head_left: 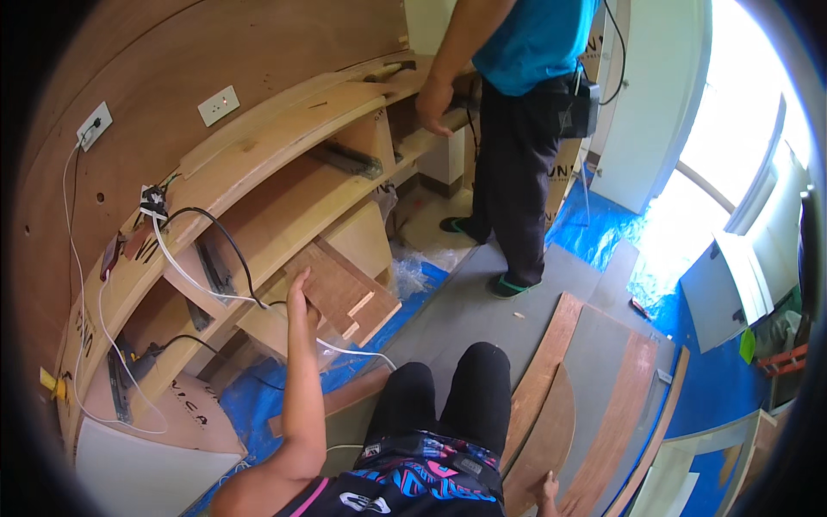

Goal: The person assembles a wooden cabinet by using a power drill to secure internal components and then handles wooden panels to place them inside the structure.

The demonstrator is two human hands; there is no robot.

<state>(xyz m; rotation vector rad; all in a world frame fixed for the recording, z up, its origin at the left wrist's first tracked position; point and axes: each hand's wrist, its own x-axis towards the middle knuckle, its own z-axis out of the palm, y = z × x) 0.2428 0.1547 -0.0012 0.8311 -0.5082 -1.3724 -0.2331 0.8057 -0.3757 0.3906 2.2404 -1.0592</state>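
— What's the biggest thing here, from where you stand?

— The curved plywood shelving unit [284, 164], lying against the bowed brown wall panel [172, 52]; below it the grey floor [465, 302] with blue plastic sheeting [594, 233] spread over it, I'd guess to guard it from dust and glue; long curved plywood strips [551, 379] lie flat by the seated person's knees.

— And the other person?

— Standing in a blue shirt and dark trousers; that person's hand [433, 105] is curled over the top shelf edge, seemingly steadying it; a white cable [207, 289] and a black cable [228, 246] trail out of the unit.

— What has the seated one got?

— The left hand [299, 287] reaches up, fingers extended and laid against the edge of a brown rectangular plywood offcut [345, 293]; the board sits tilted in the lower compartment, leaning on the divider, probably so it fits the opening; its long axis runs from upper left down to lower right, the near end pointing at the floor.

— The right?

— The right hand [545, 491] is low at the picture's edge, resting on a curved strip; spread or closed, I cannot tell.
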